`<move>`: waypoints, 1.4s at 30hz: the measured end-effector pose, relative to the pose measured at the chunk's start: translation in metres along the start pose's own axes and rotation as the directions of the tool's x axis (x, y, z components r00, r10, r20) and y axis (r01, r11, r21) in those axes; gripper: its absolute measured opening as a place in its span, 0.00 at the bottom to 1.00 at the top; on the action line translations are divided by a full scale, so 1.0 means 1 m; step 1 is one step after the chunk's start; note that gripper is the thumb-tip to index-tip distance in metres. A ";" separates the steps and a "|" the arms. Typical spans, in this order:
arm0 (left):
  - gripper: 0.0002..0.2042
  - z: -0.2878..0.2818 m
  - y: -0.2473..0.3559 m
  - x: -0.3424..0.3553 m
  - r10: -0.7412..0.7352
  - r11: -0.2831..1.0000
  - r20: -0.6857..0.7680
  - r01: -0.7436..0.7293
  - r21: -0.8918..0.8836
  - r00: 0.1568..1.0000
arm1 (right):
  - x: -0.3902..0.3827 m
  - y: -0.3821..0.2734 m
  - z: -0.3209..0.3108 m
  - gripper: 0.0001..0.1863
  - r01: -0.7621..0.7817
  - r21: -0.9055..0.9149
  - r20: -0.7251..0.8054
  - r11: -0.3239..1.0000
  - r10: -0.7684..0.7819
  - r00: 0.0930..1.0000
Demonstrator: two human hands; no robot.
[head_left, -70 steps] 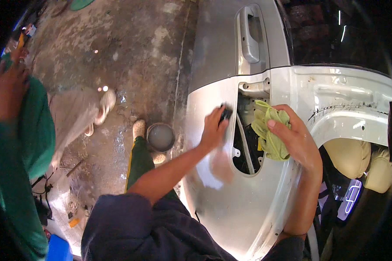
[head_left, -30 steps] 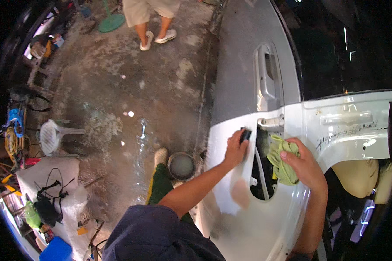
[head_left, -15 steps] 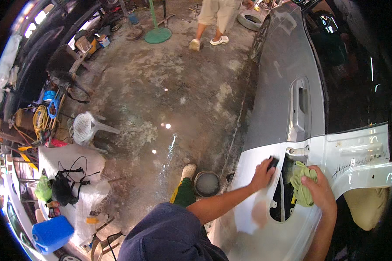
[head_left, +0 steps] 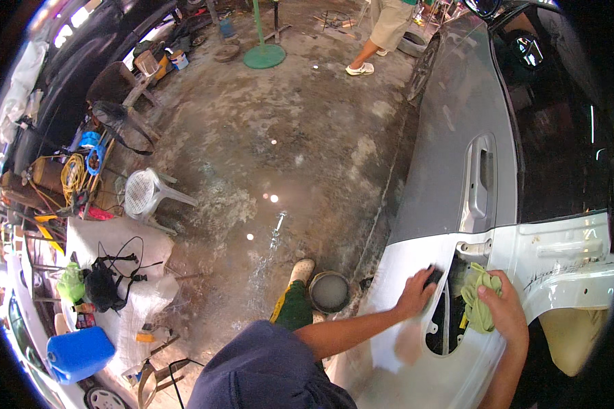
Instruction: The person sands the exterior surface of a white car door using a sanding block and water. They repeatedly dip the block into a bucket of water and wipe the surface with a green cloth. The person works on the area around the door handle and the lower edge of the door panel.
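A white car body panel (head_left: 404,262) lies in front of me on the right, with a long oval opening (head_left: 442,320) cut in it. My left hand (head_left: 416,293) rests on the panel just left of that opening, its fingers closed on a small dark block (head_left: 434,275). Bunched in my right hand (head_left: 506,310) is a light green cloth (head_left: 481,300), held over the right edge of the opening. The palm side of both hands is hidden.
A round bucket of greyish liquid (head_left: 329,292) stands by my foot. Farther forward are a grey car door (head_left: 450,143) and a person in beige shorts (head_left: 389,31). To the left are a white plastic stool (head_left: 143,192), a blue jug (head_left: 80,356) and a black bag (head_left: 104,290).
My left hand and the dark block have shifted slightly down relative to the panel's opening. The person in shorts has stepped to the right. The whole view has turned a little.
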State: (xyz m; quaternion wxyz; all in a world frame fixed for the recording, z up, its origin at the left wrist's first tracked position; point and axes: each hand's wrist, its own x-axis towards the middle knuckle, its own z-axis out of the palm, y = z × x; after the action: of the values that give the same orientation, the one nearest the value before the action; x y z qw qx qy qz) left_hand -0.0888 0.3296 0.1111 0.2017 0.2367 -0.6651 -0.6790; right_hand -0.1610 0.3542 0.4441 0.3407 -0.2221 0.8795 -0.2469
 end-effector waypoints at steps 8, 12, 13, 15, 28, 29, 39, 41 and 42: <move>0.27 -0.003 -0.016 0.034 0.039 0.999 -0.118 -0.039 0.008 0.992 | 0.002 -0.008 0.004 0.19 0.071 -0.101 -0.002 0.992 -0.072 0.997; 0.27 -0.006 -0.016 0.048 0.033 0.999 -0.123 -0.029 0.035 0.992 | 0.001 -0.011 0.002 0.20 0.057 -0.033 0.028 0.998 -0.057 0.998; 0.27 -0.002 -0.015 0.034 0.049 0.998 -0.139 -0.043 0.044 0.989 | 0.002 -0.009 0.002 0.20 0.048 -0.029 0.020 0.998 -0.047 0.999; 0.27 0.013 -0.013 -0.015 0.081 0.995 -0.141 -0.073 0.063 0.987 | 0.001 0.005 0.000 0.21 0.011 -0.007 -0.012 1.000 -0.011 1.000; 0.28 0.005 -0.010 -0.005 0.060 0.998 -0.073 -0.058 0.028 0.996 | 0.000 0.005 -0.001 0.21 0.040 -0.035 0.002 0.999 -0.040 0.999; 0.28 0.010 -0.016 -0.029 0.062 0.998 -0.079 -0.060 0.025 0.995 | -0.002 0.000 0.001 0.21 0.032 -0.044 0.003 0.999 -0.032 0.999; 0.25 -0.005 -0.021 0.042 0.017 0.995 -0.085 -0.026 -0.099 0.996 | 0.000 -0.003 -0.003 0.23 0.078 -0.074 0.035 0.994 -0.076 0.996; 0.24 0.001 -0.017 0.003 0.121 0.993 -0.135 -0.121 0.006 0.983 | -0.001 -0.003 -0.003 0.23 0.057 -0.058 0.029 0.997 -0.056 0.998; 0.25 0.005 -0.022 -0.022 0.121 0.993 -0.119 -0.118 0.028 0.986 | -0.001 -0.004 -0.003 0.23 0.052 -0.093 0.030 0.994 -0.050 0.998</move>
State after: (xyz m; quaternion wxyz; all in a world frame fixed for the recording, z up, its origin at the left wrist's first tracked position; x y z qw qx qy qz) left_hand -0.0726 0.3472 0.0900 0.2793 0.2389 -0.6717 -0.6433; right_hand -0.1617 0.3527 0.4492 0.3356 -0.2635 0.8794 -0.2111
